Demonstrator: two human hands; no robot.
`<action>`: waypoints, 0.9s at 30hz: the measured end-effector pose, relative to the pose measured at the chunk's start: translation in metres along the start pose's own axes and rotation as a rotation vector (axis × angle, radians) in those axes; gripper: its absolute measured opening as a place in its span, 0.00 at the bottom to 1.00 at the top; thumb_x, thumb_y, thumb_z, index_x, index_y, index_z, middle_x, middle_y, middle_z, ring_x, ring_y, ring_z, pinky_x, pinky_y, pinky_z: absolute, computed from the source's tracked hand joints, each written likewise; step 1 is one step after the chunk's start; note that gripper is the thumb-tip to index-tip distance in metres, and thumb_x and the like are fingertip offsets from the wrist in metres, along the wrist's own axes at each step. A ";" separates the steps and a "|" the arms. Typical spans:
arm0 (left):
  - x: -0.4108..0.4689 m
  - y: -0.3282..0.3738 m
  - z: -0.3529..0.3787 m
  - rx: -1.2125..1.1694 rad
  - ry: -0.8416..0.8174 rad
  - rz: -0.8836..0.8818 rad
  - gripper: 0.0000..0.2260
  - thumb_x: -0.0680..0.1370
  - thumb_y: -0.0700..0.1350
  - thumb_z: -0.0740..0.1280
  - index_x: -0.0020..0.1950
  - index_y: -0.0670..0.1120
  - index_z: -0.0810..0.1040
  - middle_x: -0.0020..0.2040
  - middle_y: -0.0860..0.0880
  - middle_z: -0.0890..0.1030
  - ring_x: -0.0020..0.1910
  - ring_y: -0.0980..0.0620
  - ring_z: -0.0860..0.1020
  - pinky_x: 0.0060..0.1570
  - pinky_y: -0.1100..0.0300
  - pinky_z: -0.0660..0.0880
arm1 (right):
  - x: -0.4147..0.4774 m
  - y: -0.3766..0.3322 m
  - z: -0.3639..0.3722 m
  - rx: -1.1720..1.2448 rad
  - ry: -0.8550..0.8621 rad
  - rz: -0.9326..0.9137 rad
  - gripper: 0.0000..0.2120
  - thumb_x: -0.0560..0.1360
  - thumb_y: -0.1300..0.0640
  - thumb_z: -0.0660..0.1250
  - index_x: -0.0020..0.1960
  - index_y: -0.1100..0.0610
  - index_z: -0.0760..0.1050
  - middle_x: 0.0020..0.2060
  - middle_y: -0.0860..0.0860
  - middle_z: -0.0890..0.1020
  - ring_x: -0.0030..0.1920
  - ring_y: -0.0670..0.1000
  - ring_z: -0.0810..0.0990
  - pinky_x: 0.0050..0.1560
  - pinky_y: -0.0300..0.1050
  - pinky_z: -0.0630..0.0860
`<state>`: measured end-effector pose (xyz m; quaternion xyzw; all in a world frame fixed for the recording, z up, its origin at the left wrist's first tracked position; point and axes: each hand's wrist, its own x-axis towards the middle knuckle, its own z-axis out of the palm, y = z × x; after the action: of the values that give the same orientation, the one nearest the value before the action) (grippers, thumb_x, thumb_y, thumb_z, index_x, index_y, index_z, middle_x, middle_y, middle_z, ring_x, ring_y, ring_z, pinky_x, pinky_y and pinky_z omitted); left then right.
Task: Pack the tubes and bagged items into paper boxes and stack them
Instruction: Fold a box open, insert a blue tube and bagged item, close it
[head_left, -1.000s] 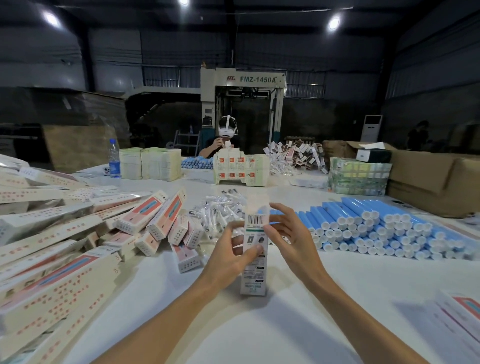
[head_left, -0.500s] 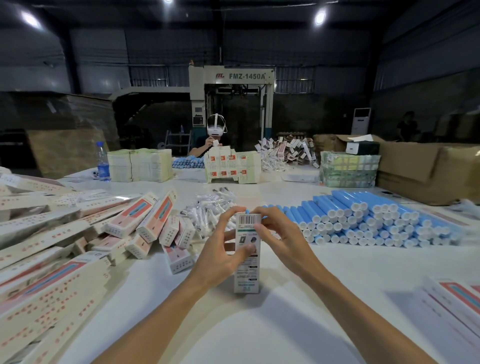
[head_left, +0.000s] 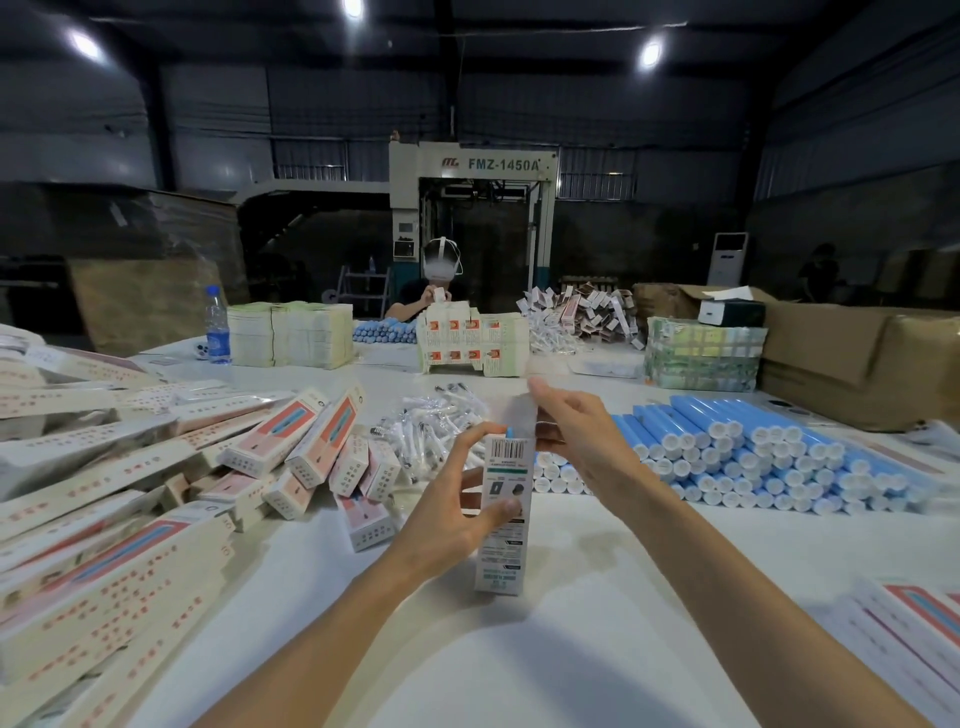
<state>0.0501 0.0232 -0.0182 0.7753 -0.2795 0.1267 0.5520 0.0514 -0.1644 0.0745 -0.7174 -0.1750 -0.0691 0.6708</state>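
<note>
Presently, far left: heap of filled boxes (head_left: 104, 493) lying criss-cross on the desk (head_left: 571, 649), too many and too overlapped to count (dozens at least). Behind it, one water bottle (head_left: 217, 325).

Centre-left: loose pile of bagged items (head_left: 436, 426), clear wrappers, count not readable.

Centre: left hand (head_left: 457, 499) grips one paper box (head_left: 506, 514), fingers and thumb curled round its side walls at mid-height. Box stands upright on the desk, barcode face toward the camera. One blue tube tip (head_left: 510, 431) shows at the open top.

Right hand (head_left: 576, 431) is at the top flap (head_left: 519, 410). The flap is blurred, so the hold is probably a pinch between thumb and fingers, not certain.

Handling judgement: box is light thin card and will dent if squeezed, so hold it by the narrow walls near the middle and work the flap by its edge. Tube inside looks stiff and smooth and would roll if laid loose.

Right: stacked blue tubes (head_left: 753, 457), white caps facing the camera, several layers, well over fifty by estimate. Lower right: flat boxes (head_left: 914, 639), partly out of view.
</note>
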 end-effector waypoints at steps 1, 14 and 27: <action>0.000 0.001 -0.001 -0.006 0.000 -0.004 0.41 0.74 0.68 0.76 0.80 0.69 0.58 0.64 0.64 0.83 0.65 0.62 0.81 0.62 0.43 0.79 | 0.003 -0.001 0.000 -0.010 -0.033 0.003 0.22 0.84 0.43 0.63 0.55 0.60 0.86 0.49 0.57 0.89 0.53 0.58 0.87 0.57 0.49 0.82; -0.001 0.004 -0.001 -0.070 -0.008 0.010 0.44 0.72 0.66 0.78 0.79 0.70 0.53 0.60 0.55 0.87 0.61 0.53 0.85 0.61 0.39 0.82 | -0.003 0.008 -0.007 -0.031 -0.061 -0.085 0.07 0.80 0.55 0.74 0.55 0.54 0.88 0.50 0.54 0.89 0.55 0.53 0.87 0.54 0.45 0.84; -0.001 0.002 0.001 -0.039 0.015 0.031 0.37 0.77 0.62 0.76 0.77 0.66 0.56 0.60 0.62 0.85 0.60 0.59 0.84 0.49 0.66 0.83 | -0.006 0.012 -0.008 -0.035 -0.090 -0.098 0.07 0.78 0.58 0.75 0.55 0.54 0.88 0.49 0.55 0.89 0.54 0.54 0.88 0.58 0.48 0.84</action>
<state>0.0483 0.0219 -0.0179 0.7589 -0.2897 0.1357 0.5672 0.0514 -0.1732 0.0621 -0.7220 -0.2386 -0.0727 0.6454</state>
